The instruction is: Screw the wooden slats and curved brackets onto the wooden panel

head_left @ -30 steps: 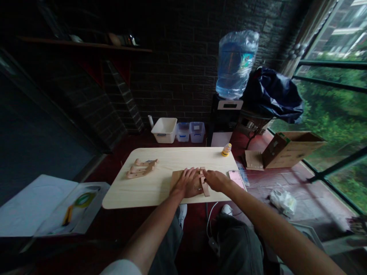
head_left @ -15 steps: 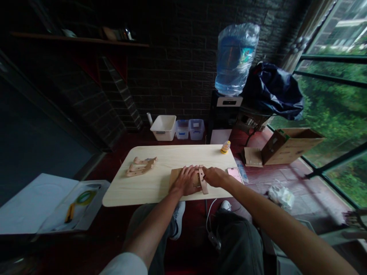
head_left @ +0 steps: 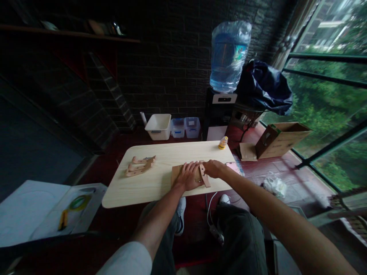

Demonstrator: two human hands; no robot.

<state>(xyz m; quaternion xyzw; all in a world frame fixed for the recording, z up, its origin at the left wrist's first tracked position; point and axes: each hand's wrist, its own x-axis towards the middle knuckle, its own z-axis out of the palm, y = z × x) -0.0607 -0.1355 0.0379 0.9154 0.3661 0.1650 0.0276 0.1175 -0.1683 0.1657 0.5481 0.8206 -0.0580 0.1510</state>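
Note:
My left hand (head_left: 187, 175) lies with its fingers spread on a brown board (head_left: 176, 175) near the front edge of the light wooden table (head_left: 160, 152). Just right of it, a pale wooden strip with holes (head_left: 205, 176) lies across the board's right end. Small metal pieces show between the hand and the strip, too small to make out. My right hand (head_left: 213, 168) is closed at the strip's upper part; what its fingers hold is hidden. Several similar curved wooden pieces (head_left: 140, 167) lie together on the table's left side.
A yellow-based clear bottle (head_left: 223, 143) stands at the table's back right corner, with a pink phone (head_left: 233, 167) at the right edge. Bins (head_left: 158, 126) and a water dispenser (head_left: 220, 114) stand behind. An open white case (head_left: 83, 214) is at the left.
The camera view has shifted slightly, moving the room leftward in the picture. Both hands keep nearly the same places on the board and strip.

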